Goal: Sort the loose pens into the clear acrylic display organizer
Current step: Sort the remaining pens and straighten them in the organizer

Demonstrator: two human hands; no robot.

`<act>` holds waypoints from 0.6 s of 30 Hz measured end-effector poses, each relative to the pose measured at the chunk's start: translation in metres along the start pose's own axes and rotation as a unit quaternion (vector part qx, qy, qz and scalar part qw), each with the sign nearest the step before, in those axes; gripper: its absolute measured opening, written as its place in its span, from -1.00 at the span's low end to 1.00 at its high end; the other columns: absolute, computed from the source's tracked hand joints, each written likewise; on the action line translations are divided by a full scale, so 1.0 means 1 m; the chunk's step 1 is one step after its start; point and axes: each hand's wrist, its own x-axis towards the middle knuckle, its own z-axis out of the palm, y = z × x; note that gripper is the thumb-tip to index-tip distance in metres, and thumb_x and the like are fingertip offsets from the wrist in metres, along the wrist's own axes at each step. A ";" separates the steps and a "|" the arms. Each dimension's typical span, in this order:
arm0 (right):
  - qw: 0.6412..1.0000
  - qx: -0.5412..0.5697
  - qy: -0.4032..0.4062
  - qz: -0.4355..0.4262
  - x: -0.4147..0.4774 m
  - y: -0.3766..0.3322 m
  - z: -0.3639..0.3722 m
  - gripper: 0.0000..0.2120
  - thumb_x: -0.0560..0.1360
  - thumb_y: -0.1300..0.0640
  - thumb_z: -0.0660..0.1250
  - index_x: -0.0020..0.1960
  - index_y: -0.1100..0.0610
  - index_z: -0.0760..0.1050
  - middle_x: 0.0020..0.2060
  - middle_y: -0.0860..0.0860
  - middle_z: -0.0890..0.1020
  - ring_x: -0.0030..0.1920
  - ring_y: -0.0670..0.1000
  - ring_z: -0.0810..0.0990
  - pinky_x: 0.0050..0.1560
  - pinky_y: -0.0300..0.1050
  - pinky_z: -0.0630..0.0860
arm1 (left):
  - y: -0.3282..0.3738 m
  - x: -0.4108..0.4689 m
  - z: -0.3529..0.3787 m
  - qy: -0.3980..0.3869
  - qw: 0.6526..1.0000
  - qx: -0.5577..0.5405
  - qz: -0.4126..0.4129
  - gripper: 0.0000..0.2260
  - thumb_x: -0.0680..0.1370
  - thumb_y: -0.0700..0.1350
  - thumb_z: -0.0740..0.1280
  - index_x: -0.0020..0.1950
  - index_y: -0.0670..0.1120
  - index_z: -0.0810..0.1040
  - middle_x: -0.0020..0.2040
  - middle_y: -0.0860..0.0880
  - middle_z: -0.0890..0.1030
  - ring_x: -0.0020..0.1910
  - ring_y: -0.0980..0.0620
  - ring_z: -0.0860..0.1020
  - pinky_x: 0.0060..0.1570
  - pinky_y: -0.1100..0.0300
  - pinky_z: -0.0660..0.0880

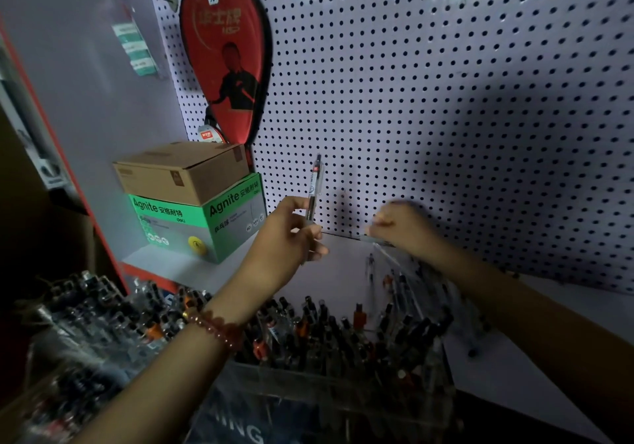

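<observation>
Dim pegboard wall [429, 100] over white bench [343, 265]; left hand [284, 237] fingers [310, 232] pinch a pen [314, 186] upright, right hand [403, 227] blurred, grip unclear; the packed organizer [308, 387] may jam or deflect it

Clear pen [313, 196] upright above clear acrylic organizer [343, 399] packed with standing pens [308, 327]; loose pens [401, 282] beside, blurred.

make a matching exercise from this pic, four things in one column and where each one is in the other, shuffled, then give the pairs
Things
1. pen
2. brown cardboard box
3. red paddle case
4. beaded bracelet

Places
a. hanging on the pegboard
b. worn at the wrist of the left hand
c. held upright by the left hand
d. on top of the green box

Pairs: 1-c, 2-d, 3-a, 4-b
</observation>
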 end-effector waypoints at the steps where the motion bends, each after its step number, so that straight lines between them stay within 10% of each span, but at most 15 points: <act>1: 0.995 -0.079 -0.030 0.044 0.000 0.017 0.001 -0.68 0.47 0.08 0.40 -0.39 0.18 0.45 -0.46 0.05 0.46 -0.43 -0.04 0.39 -0.27 -0.16 0.38 | -0.001 0.000 0.000 -0.001 1.000 0.008 0.004 -0.82 0.60 -0.38 0.13 0.13 -0.15 0.33 -0.24 -0.11 0.48 -0.36 0.01 0.58 -0.29 0.21 0.59; 9: 0.966 -0.167 -0.088 0.177 -0.005 0.042 0.006 -0.70 0.44 0.02 0.43 -0.11 0.29 0.61 -0.45 0.02 0.46 -0.46 -0.03 0.41 -0.36 -0.18 0.41 | -0.004 -0.002 -0.001 -0.002 1.000 0.010 0.017 -0.86 0.60 -0.33 0.18 0.07 -0.12 0.36 -0.21 -0.13 0.50 -0.34 0.03 0.60 -0.25 0.21 0.60; 13: 0.993 -0.088 0.018 0.081 -0.003 0.014 -0.019 -0.65 0.52 0.09 0.30 -0.42 0.14 0.38 -0.53 -0.01 0.37 -0.53 -0.05 0.30 -0.44 -0.27 0.25 | 0.001 -0.004 -0.002 -0.003 0.999 0.000 0.035 -0.88 0.59 -0.32 0.19 0.07 -0.14 0.39 -0.17 -0.18 0.50 -0.33 0.06 0.62 -0.23 0.22 0.60; 18: 0.988 0.144 0.017 -0.051 -0.017 -0.089 -0.055 -0.77 0.58 0.19 0.21 -0.27 0.14 0.36 -0.56 -0.07 0.38 -0.61 -0.17 0.29 -0.53 -0.32 0.30 | 0.024 -0.012 -0.009 -0.020 0.998 -0.051 0.042 -0.90 0.61 -0.28 0.17 -0.07 -0.13 0.42 -0.11 -0.08 0.60 -0.20 0.10 0.64 -0.20 0.21 0.60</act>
